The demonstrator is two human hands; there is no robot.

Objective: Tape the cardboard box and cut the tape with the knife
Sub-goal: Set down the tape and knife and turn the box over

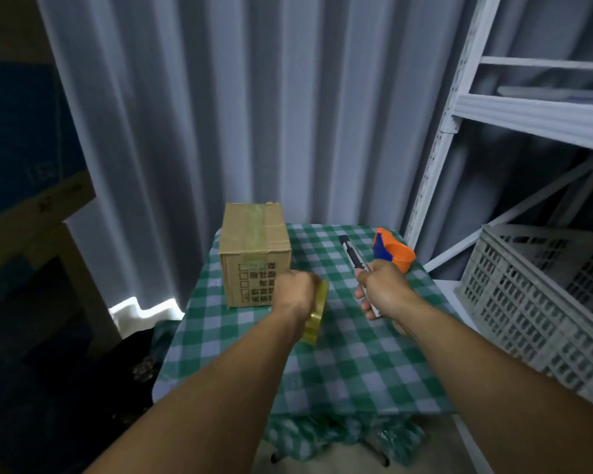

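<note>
Box (255, 254): sitting taped on bench (339, 364). Left hand (297, 290): gripping tape roll (317, 314) beside box. Right hand (382, 290): clasping knife (355, 256) near dispenser (392, 253).

The room is dim and bluish, with the left side sinking into near-black shadow, while a bright patch of light glows under the curtain (220, 97) at its lower left hem. The left hand (295, 292) is smeared by motion blur. Wide-angle distortion bends the shelf frame (439, 145) at the right edge.
</note>
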